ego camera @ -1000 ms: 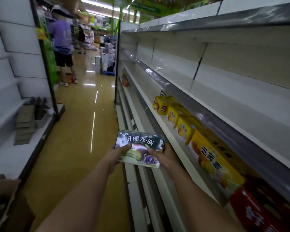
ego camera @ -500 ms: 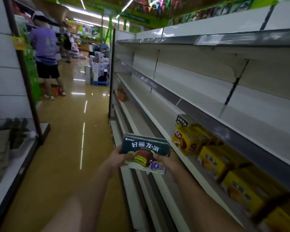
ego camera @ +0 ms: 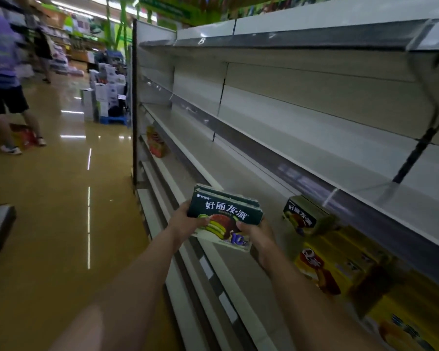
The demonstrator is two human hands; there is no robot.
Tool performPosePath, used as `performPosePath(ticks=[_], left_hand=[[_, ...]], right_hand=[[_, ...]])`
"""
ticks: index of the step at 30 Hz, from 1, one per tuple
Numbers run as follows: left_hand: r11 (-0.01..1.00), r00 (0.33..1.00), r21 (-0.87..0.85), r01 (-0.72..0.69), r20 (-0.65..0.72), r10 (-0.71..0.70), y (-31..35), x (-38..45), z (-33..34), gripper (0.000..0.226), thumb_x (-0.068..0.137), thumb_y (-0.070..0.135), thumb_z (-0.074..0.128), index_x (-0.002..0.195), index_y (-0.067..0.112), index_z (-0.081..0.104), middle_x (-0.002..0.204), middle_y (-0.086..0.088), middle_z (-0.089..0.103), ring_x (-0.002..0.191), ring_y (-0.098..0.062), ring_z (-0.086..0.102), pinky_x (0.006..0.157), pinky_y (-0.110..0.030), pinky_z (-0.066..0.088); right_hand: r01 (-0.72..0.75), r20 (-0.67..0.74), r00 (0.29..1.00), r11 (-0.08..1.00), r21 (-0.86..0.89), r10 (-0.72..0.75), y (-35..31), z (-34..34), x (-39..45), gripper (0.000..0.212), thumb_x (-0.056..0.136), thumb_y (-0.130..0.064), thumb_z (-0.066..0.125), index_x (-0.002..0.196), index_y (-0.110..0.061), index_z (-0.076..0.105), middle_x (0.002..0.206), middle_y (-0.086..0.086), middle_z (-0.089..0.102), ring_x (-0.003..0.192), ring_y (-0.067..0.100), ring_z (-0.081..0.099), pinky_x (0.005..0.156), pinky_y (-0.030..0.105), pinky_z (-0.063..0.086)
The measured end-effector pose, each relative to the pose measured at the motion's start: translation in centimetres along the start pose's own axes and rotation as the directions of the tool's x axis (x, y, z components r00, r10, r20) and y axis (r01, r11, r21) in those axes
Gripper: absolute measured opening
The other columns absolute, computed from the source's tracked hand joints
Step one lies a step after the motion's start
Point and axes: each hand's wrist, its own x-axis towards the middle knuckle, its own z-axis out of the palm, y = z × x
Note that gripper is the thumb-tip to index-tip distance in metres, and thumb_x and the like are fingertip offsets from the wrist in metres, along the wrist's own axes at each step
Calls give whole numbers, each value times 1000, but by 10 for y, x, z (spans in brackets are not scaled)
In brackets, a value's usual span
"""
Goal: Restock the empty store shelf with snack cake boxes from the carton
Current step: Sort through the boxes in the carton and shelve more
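Observation:
I hold a dark green snack cake box (ego camera: 224,214), apparently a small stack, in front of me with both hands. My left hand (ego camera: 184,220) grips its left end and my right hand (ego camera: 257,231) grips its right end. The box hangs just off the front edge of a white shelf (ego camera: 213,160) on the right. On that shelf stands one matching green box (ego camera: 299,215), with yellow snack boxes (ego camera: 340,269) in a row to its right. The carton is out of view.
Long white shelves (ego camera: 314,110) run along the right, with a red and yellow pack (ego camera: 157,145) far down a lower one. The shiny tan aisle floor (ego camera: 61,224) opens on the left. A person in a purple shirt (ego camera: 0,59) stands far left. Stacked cartons (ego camera: 107,97) sit at the aisle's end.
I have moved forward along the shelf with the box held in both hands. The yellow boxes slid to the lower right and a green box on the shelf came into view.

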Motion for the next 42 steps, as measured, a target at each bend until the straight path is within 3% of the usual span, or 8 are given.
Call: performPosePath(ticks=[6,8,13,19,25,30,35,42], left_hand=[[991,997,117,-57,59,50,25,97,-3,49,81,0,71,126,9,53,113,-7,63,98,-23,60,81,-31,47],[989,993,140,-56,111,40,25,128,-1,51,81,0,71,127,10,54,113,-7,64,96,-23,60,79,-31,47],[973,959,199,-119,278,61,32,204,10,49,78,1,74,123,9,56,117,-10,66,101,-25,62,87,-35,50],[933,839,260,-250,539,75,48,268,27,50,84,3,69,130,5,49,121,-13,61,101,-22,56,77,-29,43],[918,769,290,-270,638,24,48,297,46,54,84,-1,67,134,5,46,128,-14,58,117,-29,53,89,-30,43],[888,748,306,-343,661,61,31,311,70,46,84,12,71,126,13,54,125,-10,62,114,-28,57,96,-38,46],[852,707,322,-412,703,77,7,327,87,46,85,19,70,128,14,52,127,-9,61,115,-29,56,96,-40,46],[823,600,226,-521,783,164,-1,356,113,46,85,20,68,128,16,52,128,-9,60,116,-31,55,97,-41,46]], right_hand=[[-17,-79,997,999,33,19,-22,20,78,28,83,4,67,98,-17,59,114,8,67,94,22,65,81,36,57],[-30,-130,991,1000,8,31,-28,24,91,29,87,3,64,109,-14,55,108,4,64,84,15,62,64,18,54],[-106,-279,958,984,-146,62,-37,27,127,54,85,-4,70,133,-10,47,129,11,58,109,22,57,86,30,45],[-137,-573,819,983,-121,44,-42,44,151,57,84,0,68,135,-6,42,131,10,54,120,26,52,94,32,43],[-164,-733,680,970,-178,-19,-35,44,167,73,77,4,73,140,-8,38,134,14,53,126,30,50,106,40,42],[-448,-769,637,783,-432,-60,-30,25,170,86,82,-19,73,150,-14,21,137,13,53,125,29,51,103,37,43],[-586,-837,546,697,-413,-37,-16,21,178,80,84,-27,72,148,-14,26,133,13,56,121,30,54,93,36,46],[-488,-926,377,842,-230,-34,-1,20,206,58,84,-17,70,136,-10,44,122,13,64,110,30,61,95,42,50]])
